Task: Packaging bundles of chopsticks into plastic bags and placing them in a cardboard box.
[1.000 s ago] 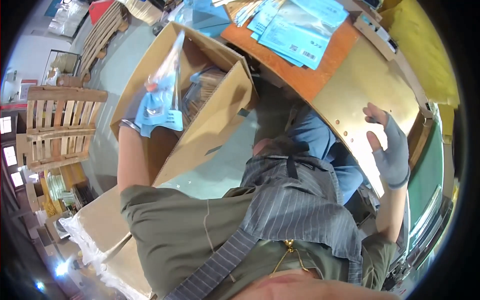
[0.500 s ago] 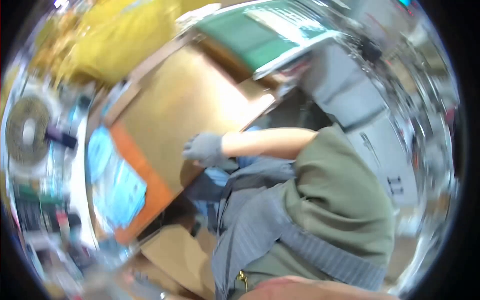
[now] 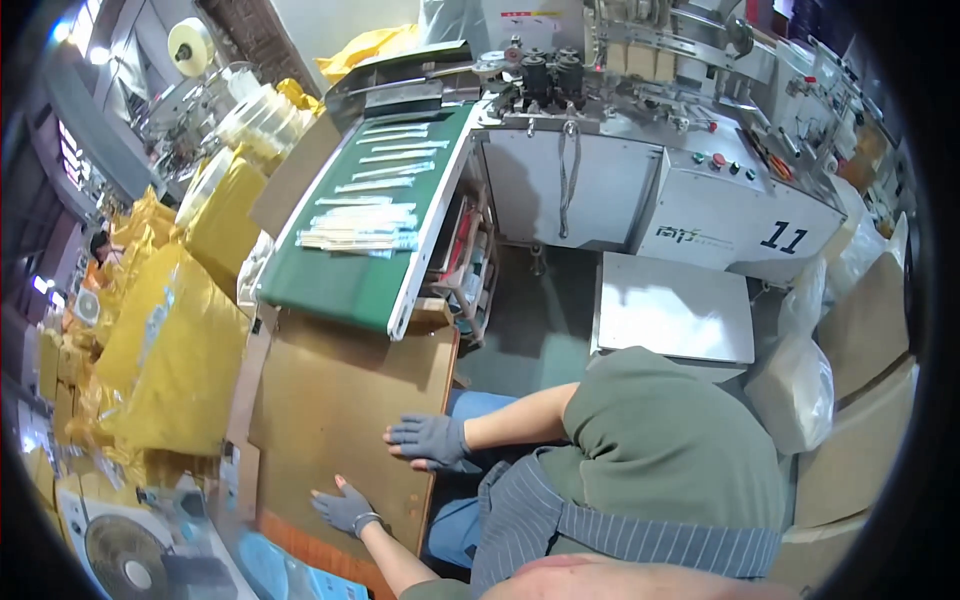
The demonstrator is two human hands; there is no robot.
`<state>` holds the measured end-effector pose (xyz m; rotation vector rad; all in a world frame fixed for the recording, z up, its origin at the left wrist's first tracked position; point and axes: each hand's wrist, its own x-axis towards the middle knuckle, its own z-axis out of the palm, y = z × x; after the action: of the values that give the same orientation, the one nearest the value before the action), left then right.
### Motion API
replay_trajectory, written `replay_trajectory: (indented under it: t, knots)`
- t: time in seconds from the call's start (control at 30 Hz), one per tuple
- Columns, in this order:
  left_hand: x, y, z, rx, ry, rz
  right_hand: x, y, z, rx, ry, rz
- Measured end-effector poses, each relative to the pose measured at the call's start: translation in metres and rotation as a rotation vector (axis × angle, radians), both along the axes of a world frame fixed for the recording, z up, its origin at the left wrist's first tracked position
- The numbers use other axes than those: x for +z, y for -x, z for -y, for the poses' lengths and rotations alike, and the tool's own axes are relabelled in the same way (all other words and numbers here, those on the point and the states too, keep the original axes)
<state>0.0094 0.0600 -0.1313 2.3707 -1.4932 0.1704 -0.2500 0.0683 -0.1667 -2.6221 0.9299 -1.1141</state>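
My left hand (image 3: 345, 508), in a grey fingertipless glove, rests on the brown wooden tabletop (image 3: 320, 400) with its fingers spread. My right hand (image 3: 430, 442), gloved the same way, lies flat near the table's right edge, fingers stretched out. Nothing shows in either hand. Beyond them, a green conveyor belt (image 3: 345, 275) slopes down to the table's far end. On it lies a bunch of slim pale wrapped sticks (image 3: 358, 226) with bluish ends. Several more lie spaced out in a row farther up the belt.
Blue plastic packaging (image 3: 275, 568) lies by the orange strip at the table's near end. Big yellow sacks (image 3: 170, 360) and a fan (image 3: 125, 550) stand at the left. A white machine cabinet (image 3: 740, 215) with buttons and a white box (image 3: 675, 305) stand at the right.
My view has swung toward the conveyor and machine, and the blur has cleared. My left hand now rests on the tabletop beside my right hand, which lies flatter with fingers extended.
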Motion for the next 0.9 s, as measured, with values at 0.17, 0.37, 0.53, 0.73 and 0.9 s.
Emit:
replay_trajectory:
  t: [0.17,0.37,0.53,0.73,0.9]
  knots:
    - [-0.022,-0.019,-0.003,-0.037,0.045,0.143,-0.001,-0.004,0.0,-0.019,0.011,-0.01]
    - [-0.019,-0.015,-0.003,-0.024,0.062,0.136,-0.003,-0.005,0.003,-0.026,-0.019,-0.013]
    - [-0.02,-0.014,-0.005,-0.035,0.151,0.21,0.004,-0.003,0.001,-0.019,-0.036,-0.024]
    - [-0.019,-0.009,-0.003,-0.026,0.129,0.179,0.01,0.004,0.0,-0.021,-0.064,-0.051]
    - [-0.021,-0.01,-0.004,-0.019,0.123,0.181,0.009,0.002,-0.001,-0.018,-0.053,-0.046]
